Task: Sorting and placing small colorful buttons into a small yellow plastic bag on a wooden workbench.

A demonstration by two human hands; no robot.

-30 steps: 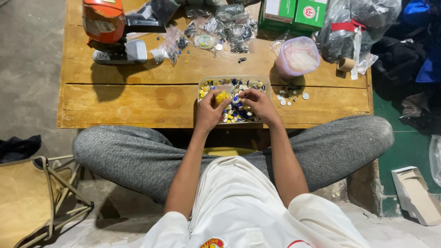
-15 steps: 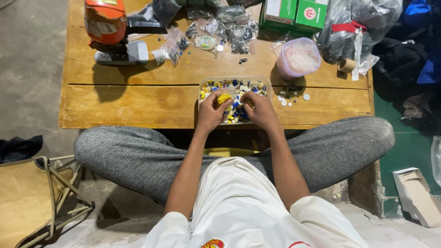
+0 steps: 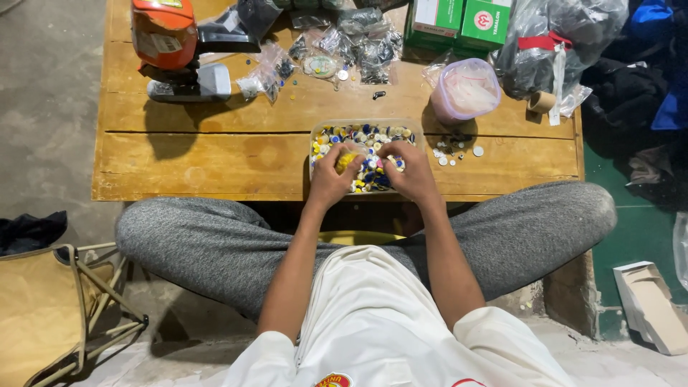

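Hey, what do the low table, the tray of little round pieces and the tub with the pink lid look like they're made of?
The table looks like varnished wood: planks with grain and a seam between the boards. The tray seems clear plastic, since the tabletop shows through its rim. Its small round pieces look like glossy coloured plastic, though they are too small to be sure. The tub looks like translucent plastic, milky with a pinkish lid.

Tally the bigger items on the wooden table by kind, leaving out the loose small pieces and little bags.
Clear tray of small coloured pieces, under the left hand and right hand: 1
Green and white boxes: 2
Orange tool: 1
Lidded round plastic container: 1
Tape roll: 1
Total: 6
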